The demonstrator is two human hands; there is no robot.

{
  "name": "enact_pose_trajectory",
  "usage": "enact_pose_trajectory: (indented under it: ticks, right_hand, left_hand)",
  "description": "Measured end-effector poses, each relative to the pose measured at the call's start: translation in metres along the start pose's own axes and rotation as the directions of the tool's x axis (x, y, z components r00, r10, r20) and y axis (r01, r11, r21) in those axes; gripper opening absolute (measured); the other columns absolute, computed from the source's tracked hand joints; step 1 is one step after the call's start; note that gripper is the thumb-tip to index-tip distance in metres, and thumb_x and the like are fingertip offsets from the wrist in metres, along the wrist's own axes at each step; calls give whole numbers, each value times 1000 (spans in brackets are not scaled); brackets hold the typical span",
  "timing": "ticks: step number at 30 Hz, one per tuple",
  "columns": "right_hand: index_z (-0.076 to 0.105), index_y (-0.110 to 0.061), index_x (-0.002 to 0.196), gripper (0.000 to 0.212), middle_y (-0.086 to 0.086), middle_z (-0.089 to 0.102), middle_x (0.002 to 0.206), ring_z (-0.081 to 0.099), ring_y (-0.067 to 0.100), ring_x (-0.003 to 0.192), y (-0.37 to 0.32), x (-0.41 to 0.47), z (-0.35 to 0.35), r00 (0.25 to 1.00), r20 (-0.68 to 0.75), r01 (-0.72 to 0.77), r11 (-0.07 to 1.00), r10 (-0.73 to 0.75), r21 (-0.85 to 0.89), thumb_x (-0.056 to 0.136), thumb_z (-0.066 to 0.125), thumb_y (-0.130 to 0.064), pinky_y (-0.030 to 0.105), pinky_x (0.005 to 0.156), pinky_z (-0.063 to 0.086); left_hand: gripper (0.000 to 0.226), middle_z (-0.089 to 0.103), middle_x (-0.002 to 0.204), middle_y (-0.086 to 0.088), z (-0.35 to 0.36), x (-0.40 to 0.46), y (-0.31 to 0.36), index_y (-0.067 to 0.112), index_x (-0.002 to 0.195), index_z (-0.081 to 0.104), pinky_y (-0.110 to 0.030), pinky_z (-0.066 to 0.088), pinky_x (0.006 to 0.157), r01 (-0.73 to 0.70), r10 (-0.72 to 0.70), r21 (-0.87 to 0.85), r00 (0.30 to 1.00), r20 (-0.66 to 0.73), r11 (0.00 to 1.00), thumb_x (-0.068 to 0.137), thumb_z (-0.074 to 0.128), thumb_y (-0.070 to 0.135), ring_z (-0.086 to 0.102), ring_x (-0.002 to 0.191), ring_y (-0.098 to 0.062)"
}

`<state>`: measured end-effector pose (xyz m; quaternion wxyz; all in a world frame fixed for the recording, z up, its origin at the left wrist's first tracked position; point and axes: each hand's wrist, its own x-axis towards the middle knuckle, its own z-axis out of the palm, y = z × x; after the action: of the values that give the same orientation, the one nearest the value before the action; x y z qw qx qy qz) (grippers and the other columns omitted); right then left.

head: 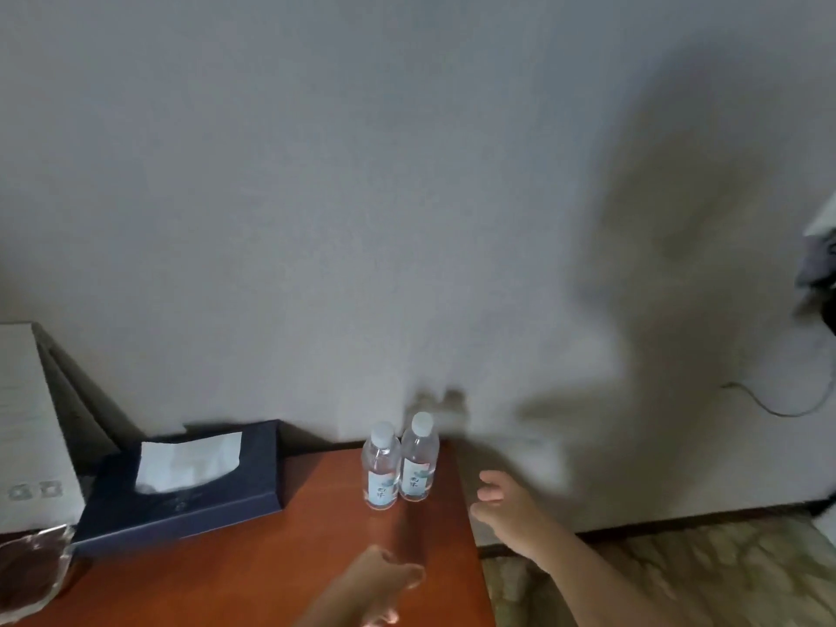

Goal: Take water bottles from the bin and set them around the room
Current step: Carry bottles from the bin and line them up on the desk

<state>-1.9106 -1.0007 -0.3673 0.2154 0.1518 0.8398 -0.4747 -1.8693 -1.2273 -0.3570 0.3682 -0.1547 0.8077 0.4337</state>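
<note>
Standing upright, side by side and touching, at far right corner of reddish worktop (271,558), against wall: two water bottles, left bottle (381,468) and right bottle (419,459). Both apart from either hand. Right hand (506,509) just right of bottles, past worktop edge, fingers loosely spread, holding nothing. Left hand (384,581) nearer camera, blurred, fingers loosely curled, empty. Dark tissue box (190,486) well left of bottles; white carton (27,427) and brown packet (27,567) at far left.
</note>
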Motion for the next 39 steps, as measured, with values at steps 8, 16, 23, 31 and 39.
enact_pose_trajectory:
  ticks: [8, 16, 23, 31, 39]
  right_hand:
    - [63, -25, 118, 26, -1, 69, 96, 66, 16, 80, 50, -87, -131, 954, -289, -1, 964, 80, 264, 92, 60, -25, 26, 65, 54]
    - [68, -13, 97, 17, 6, 68, 85, 64, 16, 70, 130, -226, -294, 792, -595, 201, 861, 137, 466, 99, 57, -25, 23, 52, 50]
    - [66, -11, 92, 21, 9, 69, 89, 66, 23, 75, 221, -343, -422, 682, -702, 279, 814, 206, 509, 99, 53, -25, 29, 59, 49]
    - [66, -15, 89, 17, 1, 68, 83, 62, 13, 57, 319, -437, -523, 630, -756, 331, 820, 176, 467, 97, 54, -24, 24, 50, 43]
    - [66, -16, 85, 18, 2, 66, 79, 59, 17, 59, 407, -437, -648, 572, -764, 312, 783, 298, 539, 98, 54, -21, 20, 46, 43]
  left_hand:
    - [12, 68, 77, -1, 80, -46, 101, 13, 102, 65, -19, 52, 46, -270, 273, -65, 961, 41, 961, 99, 54, 18, 64, 48, -6]
    - [23, 49, 70, -4, 259, -152, 265, 11, 79, 53, -26, 33, 44, -541, 571, -313, 821, 2, 780, 97, 51, 25, 40, 48, -14]
    - [24, 42, 56, -1, 457, -252, 335, 11, 77, 46, -27, 33, 43, -631, 697, -345, 710, 104, 695, 99, 46, 22, 39, 41, -12]
    - [23, 47, 51, -3, 632, -307, 387, 11, 75, 51, -32, 36, 48, -677, 738, -300, 644, 202, 672, 94, 45, 21, 45, 47, -20]
    - [21, 51, 55, -3, 763, -283, 477, 13, 69, 53, -32, 40, 51, -680, 738, -287, 622, 262, 675, 89, 46, 15, 48, 55, -21]
